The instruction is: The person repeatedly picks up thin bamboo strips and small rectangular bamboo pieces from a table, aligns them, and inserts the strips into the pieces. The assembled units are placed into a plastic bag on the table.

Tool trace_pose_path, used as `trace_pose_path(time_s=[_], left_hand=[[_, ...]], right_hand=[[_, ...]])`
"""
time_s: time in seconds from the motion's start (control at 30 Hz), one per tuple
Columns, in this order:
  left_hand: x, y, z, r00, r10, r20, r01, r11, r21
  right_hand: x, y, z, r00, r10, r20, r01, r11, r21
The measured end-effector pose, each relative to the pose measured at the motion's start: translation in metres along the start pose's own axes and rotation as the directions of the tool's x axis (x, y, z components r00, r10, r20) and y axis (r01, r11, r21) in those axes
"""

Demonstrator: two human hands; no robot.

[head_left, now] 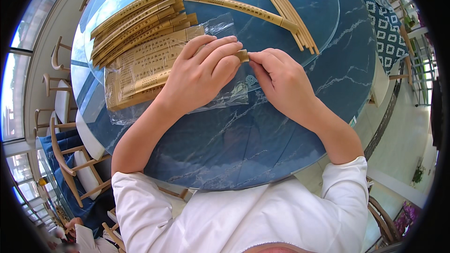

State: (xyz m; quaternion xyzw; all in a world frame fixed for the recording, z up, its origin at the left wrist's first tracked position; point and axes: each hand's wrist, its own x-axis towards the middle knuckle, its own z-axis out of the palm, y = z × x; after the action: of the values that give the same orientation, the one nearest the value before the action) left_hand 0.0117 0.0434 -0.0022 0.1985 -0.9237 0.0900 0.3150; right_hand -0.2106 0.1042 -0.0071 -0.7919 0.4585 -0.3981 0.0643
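Note:
A brown printed paper chopstick sleeve [243, 56] runs under my left hand [200, 74], whose fingers are bent over it and hold it down. At the sleeve's right end, my right hand [287, 77] pinches with thumb and forefinger; whether a chopstick tip is between them is hidden. Beneath my left hand lies a clear plastic bag [220, 100] with flat printed sleeves inside. Behind it, to the left, is a pile of similar sleeves [140, 18]. Several bare wooden chopsticks [286, 11] lie at the far right, touching the end of a single sleeve [239, 7].
The round table has a blue marble-patterned top [225, 154] with a glass turntable [323, 0] on it. Wooden chairs [77, 164] stand at the left. A patterned blue cloth [384, 28] hangs at the far right. Another person's sleeve [89, 240] shows at the lower left.

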Motion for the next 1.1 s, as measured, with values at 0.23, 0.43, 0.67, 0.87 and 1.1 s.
trace_pose_path(time_s=[0.23,0.43,0.67,0.87,1.1], left_hand=[[0.001,-0.003,-0.001,0.999,0.013,-0.049,-0.015,0.999,-0.034],[0.001,-0.004,-0.005,0.998,0.009,-0.063,-0.012,0.999,-0.050],[0.004,-0.007,-0.011,0.996,-0.002,-0.091,-0.003,0.998,-0.058],[0.005,-0.006,-0.011,0.995,-0.007,-0.096,0.002,0.999,-0.054],[0.002,-0.006,-0.010,0.992,0.010,-0.126,-0.016,0.999,-0.046]], right_hand=[[-0.001,-0.002,-0.001,0.999,0.015,0.031,-0.018,0.997,0.078],[0.001,-0.001,-0.001,1.000,-0.027,0.005,0.026,0.991,0.128],[0.004,-0.003,-0.002,0.996,-0.079,-0.035,0.082,0.992,0.095],[0.002,-0.006,-0.002,0.999,-0.023,-0.027,0.027,0.984,0.174],[0.000,-0.005,-0.002,0.999,-0.053,-0.012,0.054,0.978,0.201]])
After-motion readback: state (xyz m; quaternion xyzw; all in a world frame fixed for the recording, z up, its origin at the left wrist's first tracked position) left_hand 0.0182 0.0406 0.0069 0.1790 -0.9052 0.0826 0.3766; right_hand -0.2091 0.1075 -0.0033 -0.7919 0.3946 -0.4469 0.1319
